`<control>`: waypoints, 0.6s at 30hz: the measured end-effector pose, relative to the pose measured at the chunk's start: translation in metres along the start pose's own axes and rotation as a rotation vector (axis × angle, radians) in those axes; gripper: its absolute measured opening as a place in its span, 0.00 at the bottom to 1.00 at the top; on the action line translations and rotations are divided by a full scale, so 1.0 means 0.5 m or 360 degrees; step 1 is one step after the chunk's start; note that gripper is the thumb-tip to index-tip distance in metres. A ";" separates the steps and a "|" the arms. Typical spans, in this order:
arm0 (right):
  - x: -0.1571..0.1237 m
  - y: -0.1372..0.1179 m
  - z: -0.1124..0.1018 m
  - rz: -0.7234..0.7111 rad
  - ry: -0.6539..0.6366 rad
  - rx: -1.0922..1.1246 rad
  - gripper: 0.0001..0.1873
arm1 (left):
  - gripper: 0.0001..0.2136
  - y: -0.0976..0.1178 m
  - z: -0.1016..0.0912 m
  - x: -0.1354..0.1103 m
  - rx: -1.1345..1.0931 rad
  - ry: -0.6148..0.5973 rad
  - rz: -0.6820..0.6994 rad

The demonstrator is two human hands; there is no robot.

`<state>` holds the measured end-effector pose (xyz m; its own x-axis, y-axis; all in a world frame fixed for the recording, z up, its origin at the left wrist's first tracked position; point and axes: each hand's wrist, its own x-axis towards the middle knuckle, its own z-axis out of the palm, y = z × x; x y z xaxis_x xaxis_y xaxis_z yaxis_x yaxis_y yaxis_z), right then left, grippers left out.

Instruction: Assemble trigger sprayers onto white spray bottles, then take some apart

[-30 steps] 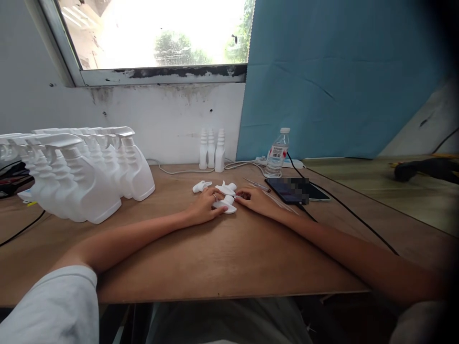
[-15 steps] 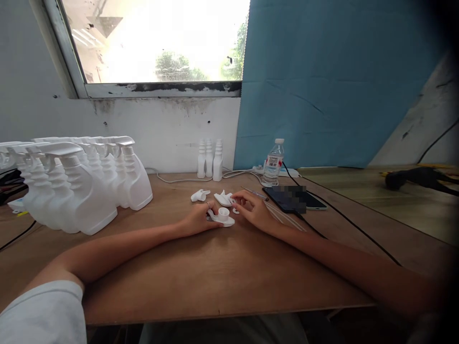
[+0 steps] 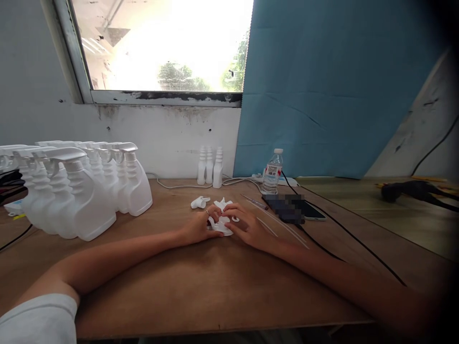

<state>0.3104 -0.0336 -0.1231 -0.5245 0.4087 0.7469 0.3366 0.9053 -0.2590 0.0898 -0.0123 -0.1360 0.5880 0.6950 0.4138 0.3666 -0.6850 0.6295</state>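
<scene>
Both of my hands meet at the middle of the wooden table [image 3: 201, 286]. My left hand [image 3: 198, 226] is closed round a white spray trigger head [image 3: 220, 226] that lies on the table. My right hand [image 3: 245, 224] curls over the same trigger head from the right, its fingertips pinching at the top of it. A small white ring [image 3: 235, 219] lies just beyond my right fingers. Two more white trigger heads [image 3: 199, 202] [image 3: 223, 204] lie a little farther back.
Several white spray bottles [image 3: 82, 191] stand in rows at the left. Three small white bottles [image 3: 210, 167] stand against the wall, with a water bottle [image 3: 273, 171] and a phone [image 3: 294, 209] to the right. Thin clear tubes [image 3: 283, 224] and cables cross the table's right side.
My left hand turned the trigger head over and drew it nearer. My right hand moved in from the right and closed over it. The view has tilted upward a little.
</scene>
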 end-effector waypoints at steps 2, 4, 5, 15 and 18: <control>0.001 -0.002 -0.002 -0.0011 -0.0004 0.0004 0.04 | 0.20 0.002 -0.002 -0.001 0.0051 -0.0022 0.0010; 0.002 -0.004 -0.004 -0.0027 -0.0028 0.0007 0.00 | 0.20 0.005 -0.003 -0.002 0.0100 -0.0056 0.0017; 0.002 -0.003 -0.005 -0.0032 -0.0043 0.0004 0.01 | 0.20 0.006 -0.003 -0.003 0.0121 -0.0078 0.0031; -0.012 0.028 -0.007 0.0020 -0.0179 -0.0031 0.05 | 0.16 0.014 -0.005 -0.002 0.0155 -0.0092 0.0206; -0.008 0.022 -0.009 -0.0020 -0.0173 -0.0039 0.07 | 0.16 0.017 -0.006 -0.003 0.0125 -0.0094 0.0171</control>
<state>0.3196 -0.0257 -0.1260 -0.6104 0.4085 0.6787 0.3477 0.9080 -0.2337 0.0901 -0.0188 -0.1293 0.6677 0.6042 0.4350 0.3533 -0.7715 0.5291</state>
